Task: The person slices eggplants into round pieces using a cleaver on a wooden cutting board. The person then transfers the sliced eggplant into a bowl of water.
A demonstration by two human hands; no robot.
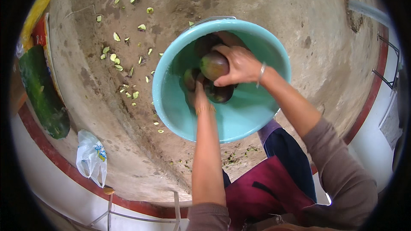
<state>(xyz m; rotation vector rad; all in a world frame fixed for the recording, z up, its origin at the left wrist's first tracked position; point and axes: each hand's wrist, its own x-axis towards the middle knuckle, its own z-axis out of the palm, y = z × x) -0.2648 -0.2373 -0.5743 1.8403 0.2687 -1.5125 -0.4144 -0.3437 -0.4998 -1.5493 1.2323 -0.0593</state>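
Observation:
A turquoise plastic bucket (163, 109) with a wire handle stands on the floor before me, with water and several dark purple-green round vegetables, perhaps eggplants, inside. My right hand (239, 64), a silver bangle at its wrist, grips one purple-green vegetable (214, 66) from the right, above the others. My left hand (199, 93), with a gold-coloured bracelet, reaches down among the vegetables; its fingers are partly hidden, and whether it grips one cannot be told. Another dark vegetable (222, 94) lies just right of it, and a greenish one (190, 79) is at its left.
Pale green peelings (118, 67) lie scattered on the concrete floor left of the bucket. At the far left are a large dark green gourd (45, 93) and a yellow elongated item (38, 9). A white plastic bag (91, 157) lies near the red-edged wall, beside a metal frame (143, 218).

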